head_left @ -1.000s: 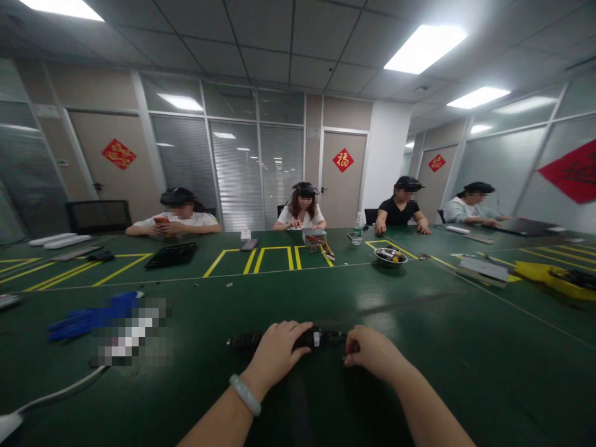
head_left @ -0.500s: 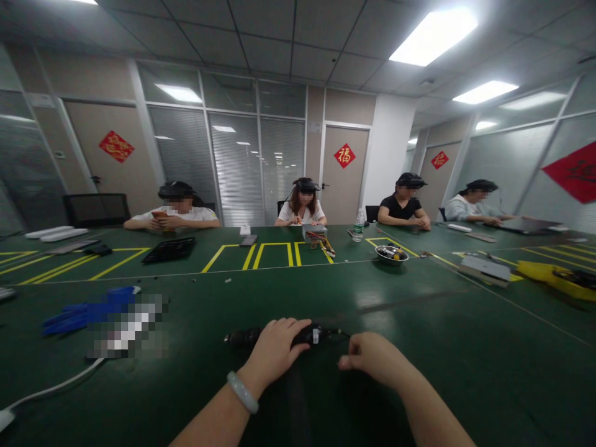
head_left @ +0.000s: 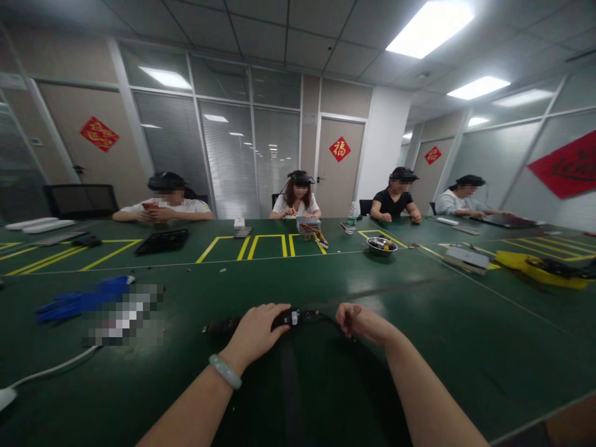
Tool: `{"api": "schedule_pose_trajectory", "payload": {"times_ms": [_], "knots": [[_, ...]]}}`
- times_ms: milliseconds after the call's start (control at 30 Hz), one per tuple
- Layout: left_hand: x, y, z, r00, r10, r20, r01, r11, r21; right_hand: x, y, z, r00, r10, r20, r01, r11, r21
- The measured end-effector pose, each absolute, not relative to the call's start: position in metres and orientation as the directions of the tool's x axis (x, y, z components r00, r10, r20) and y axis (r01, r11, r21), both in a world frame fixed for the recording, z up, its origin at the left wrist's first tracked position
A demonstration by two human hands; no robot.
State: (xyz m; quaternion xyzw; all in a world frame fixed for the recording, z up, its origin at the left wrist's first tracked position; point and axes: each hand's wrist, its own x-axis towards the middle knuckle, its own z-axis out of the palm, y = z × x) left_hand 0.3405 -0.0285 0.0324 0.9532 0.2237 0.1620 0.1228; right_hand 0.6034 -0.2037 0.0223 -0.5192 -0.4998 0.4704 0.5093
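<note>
Tool [head_left: 283, 318], black and corded, is lying crosswise on the green table [head_left: 177, 360] beneath the left hand [head_left: 255, 332], which is clasping its middle, both ends protruding; beside the cord [head_left: 328, 316], the right hand [head_left: 365, 324] is bending inward, whether pinching it I cannot tell.

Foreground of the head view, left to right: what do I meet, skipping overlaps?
Blue glove → black tool → right hand. Left hand lies over the tool, so it's left out.
</note>
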Motion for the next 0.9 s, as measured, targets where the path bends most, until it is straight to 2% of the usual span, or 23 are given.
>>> {"api": "schedule_pose_trajectory", "payload": {"times_ms": [133, 233, 367, 500, 567, 733, 800, 900], "knots": [[0.341, -0.031, 0.033, 0.844, 0.474, 0.252, 0.393, -0.865, 0.312, 0.604, -0.207, 0.019, -0.016, 1.0, -0.014, -0.122, -0.016, -0.992], [0.34, -0.032, 0.035, 0.84, 0.48, 0.253, 0.396, -0.861, 0.318, 0.603, -0.206, 0.02, 0.012, 0.999, -0.034, -0.126, -0.032, -0.992], [0.337, -0.029, 0.039, 0.85, 0.475, 0.229, 0.389, -0.858, 0.336, 0.6, -0.207, 0.029, 0.044, 0.992, -0.119, 0.081, -0.122, -0.989], [0.33, -0.021, 0.041, 0.859, 0.471, 0.2, 0.387, -0.853, 0.35, 0.592, -0.209, 0.038, -0.084, 0.967, -0.239, 0.234, -0.214, -0.948], [0.327, -0.019, 0.044, 0.861, 0.47, 0.193, 0.389, -0.854, 0.345, 0.587, -0.21, 0.042, -0.095, 0.951, -0.294, 0.294, -0.256, -0.921], [0.326, -0.031, 0.053, 0.87, 0.445, 0.213, 0.37, -0.874, 0.315, 0.575, -0.209, 0.049, 0.007, 0.963, -0.269, 0.577, -0.223, -0.785], [0.333, -0.041, 0.054, 0.867, 0.425, 0.26, 0.341, -0.887, 0.312, 0.573, -0.207, 0.049, 0.07, 0.96, -0.27, 0.616, -0.255, -0.746], [0.35, -0.055, 0.05, 0.849, 0.416, 0.326, 0.33, -0.899, 0.286, 0.57, -0.204, 0.045, 0.139, 0.947, -0.291, 0.59, -0.315, -0.744]]}}
